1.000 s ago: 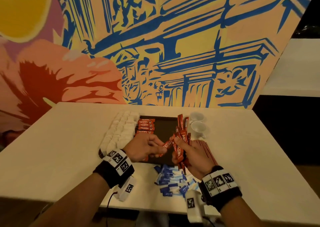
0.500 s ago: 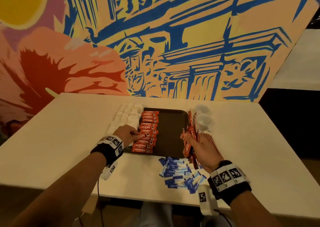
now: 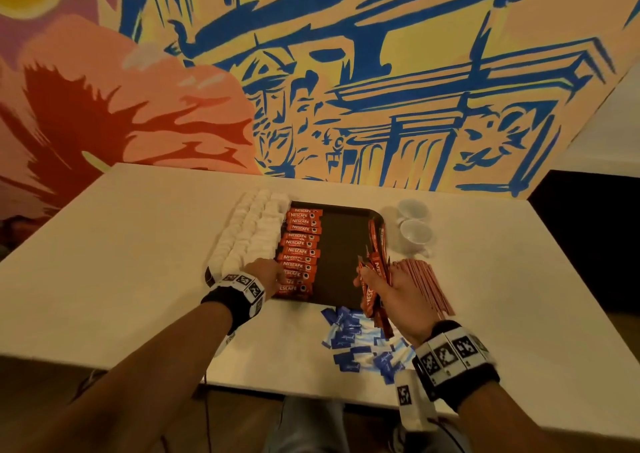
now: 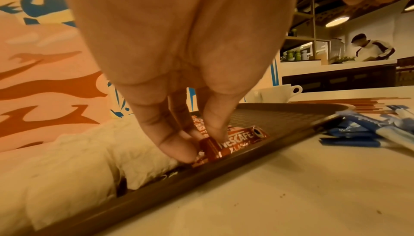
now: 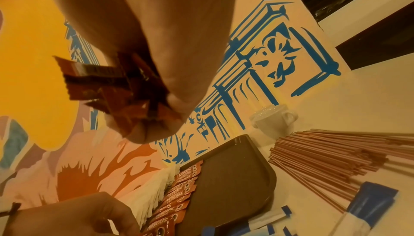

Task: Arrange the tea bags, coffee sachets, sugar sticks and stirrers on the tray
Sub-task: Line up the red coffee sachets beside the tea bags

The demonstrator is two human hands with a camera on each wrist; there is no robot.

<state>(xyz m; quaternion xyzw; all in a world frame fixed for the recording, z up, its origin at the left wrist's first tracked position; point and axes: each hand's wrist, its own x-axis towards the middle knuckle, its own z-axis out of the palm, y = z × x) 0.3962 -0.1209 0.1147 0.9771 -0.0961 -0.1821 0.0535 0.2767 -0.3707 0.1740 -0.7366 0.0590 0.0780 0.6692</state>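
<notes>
Behind white table (image 3: 104,262), painted mural wall (image 3: 346,71).

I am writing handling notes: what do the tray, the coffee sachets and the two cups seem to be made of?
Tray: probably dark plastic, matte, with a fine grid texture on its floor.
Coffee sachets: glossy foil or plastic film, to judge by the highlights and crimped ends of the one the left hand pinches.
Cups: white, smooth, likely glazed ceramic.
</notes>
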